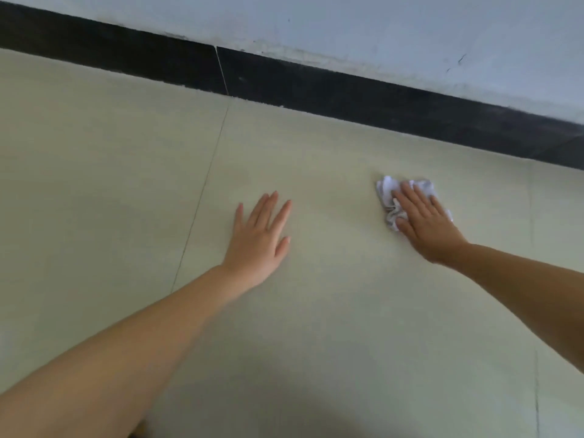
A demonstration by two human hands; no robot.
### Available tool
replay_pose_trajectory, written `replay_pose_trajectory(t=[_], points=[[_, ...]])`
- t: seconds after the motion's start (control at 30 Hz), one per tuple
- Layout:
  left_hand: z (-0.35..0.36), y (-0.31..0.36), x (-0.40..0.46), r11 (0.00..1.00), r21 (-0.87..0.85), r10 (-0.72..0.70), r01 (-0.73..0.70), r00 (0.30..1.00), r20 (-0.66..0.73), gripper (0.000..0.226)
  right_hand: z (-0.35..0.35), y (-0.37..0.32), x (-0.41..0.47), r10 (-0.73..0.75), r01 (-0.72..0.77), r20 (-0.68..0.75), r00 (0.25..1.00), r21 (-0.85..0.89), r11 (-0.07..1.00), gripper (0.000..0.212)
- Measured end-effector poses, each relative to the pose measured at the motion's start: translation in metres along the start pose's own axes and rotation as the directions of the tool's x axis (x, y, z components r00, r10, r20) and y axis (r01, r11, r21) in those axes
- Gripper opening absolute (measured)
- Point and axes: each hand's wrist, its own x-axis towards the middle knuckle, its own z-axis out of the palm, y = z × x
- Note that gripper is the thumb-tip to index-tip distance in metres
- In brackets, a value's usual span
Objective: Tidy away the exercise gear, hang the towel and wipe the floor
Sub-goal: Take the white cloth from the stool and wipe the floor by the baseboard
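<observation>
Pale tile floor, cream-green, thin grout lines; black skirting along the base of a grey-blue wall.

Right hand: palm down on a crumpled white cloth, fingers extended and spread, pressing the cloth flat to the tile, not pinching it. Cloth sits near the skirting, not touching it; its edges show past the fingertips and on the thumb side.

Left hand: flat on bare floor, fingers open and splayed, holding nothing. Well apart from the cloth. Reads as a brace for body weight.

No exercise gear or towel rail in view; cannot tell the status of those steps.

Step in hand (judgement): wiping the floor, the last item in the task sentence.

Next move calls for: steady downward pressure through the right palm so the cloth slides with the hand and does not bunch up or slip out; strokes overlapping, worked along the strip by the skirting. Left hand to shift as the reach changes.
</observation>
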Motion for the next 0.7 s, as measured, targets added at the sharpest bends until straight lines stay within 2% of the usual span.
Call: replay_pose_trajectory(t=[0.07, 0.17, 0.2, 0.23, 0.27, 0.33, 0.37, 0.4, 0.47, 0.57, 0.63, 0.7], points=[[0.014, 0.025, -0.020, 0.996, -0.016, -0.088, 0.089, 0.995, 0.052, 0.058, -0.011, 0.023, 0.006, 0.205, -0.200, -0.032, 0.978, 0.117, 0.973, 0.077], [0.025, 0.047, -0.031, 0.973, 0.000, -0.228, 0.229, 0.968, 0.109, 0.054, -0.010, -0.001, 0.017, 0.558, -0.522, -0.075, 0.827, 0.269, 0.809, 0.058], [0.027, 0.049, -0.030, 0.969, 0.017, -0.245, 0.245, 0.962, 0.117, 0.054, -0.007, -0.019, 0.019, 0.606, -0.567, -0.065, 0.793, 0.284, 0.773, 0.055], [0.027, 0.046, -0.029, 0.969, 0.029, -0.247, 0.245, 0.962, 0.118, 0.054, -0.005, -0.042, 0.021, 0.591, -0.555, -0.063, 0.804, 0.279, 0.784, 0.054], [0.026, 0.045, -0.028, 0.970, 0.036, -0.242, 0.239, 0.963, 0.116, 0.054, 0.001, -0.065, 0.019, 0.523, -0.490, -0.069, 0.849, 0.267, 0.830, 0.053], [0.024, 0.044, -0.026, 0.971, 0.045, -0.237, 0.233, 0.966, 0.103, 0.055, 0.021, -0.116, 0.004, 0.291, -0.266, -0.098, 0.952, 0.213, 0.940, 0.054], [0.020, 0.046, -0.026, 0.972, 0.048, -0.234, 0.230, 0.968, 0.091, 0.055, 0.032, -0.142, -0.010, 0.169, -0.147, -0.120, 0.978, 0.174, 0.974, 0.054], [0.016, 0.048, -0.025, 0.971, 0.042, -0.240, 0.237, 0.967, 0.081, 0.054, 0.043, -0.168, -0.028, 0.061, -0.042, -0.141, 0.988, 0.135, 0.990, 0.055], [0.009, 0.051, -0.022, 0.959, 0.015, -0.284, 0.284, 0.953, 0.106, 0.051, 0.054, -0.201, -0.064, -0.156, 0.162, -0.071, 0.985, 0.093, 0.982, 0.056], [0.001, 0.061, -0.012, 0.935, 0.039, -0.354, 0.352, 0.922, 0.154, 0.060, 0.064, -0.178, -0.094, -0.399, 0.399, 0.004, 0.917, 0.028, 0.917, 0.051], [-0.001, 0.071, -0.008, 0.931, 0.034, -0.365, 0.364, 0.923, 0.123, 0.059, 0.067, -0.133, -0.108, -0.392, 0.393, -0.029, 0.919, 0.013, 0.920, 0.049], [0.002, 0.085, -0.005, 0.950, 0.027, -0.314, 0.312, 0.946, 0.080, 0.058, 0.066, -0.077, -0.124, -0.205, 0.207, -0.063, 0.977, 0.022, 0.978, 0.049]])
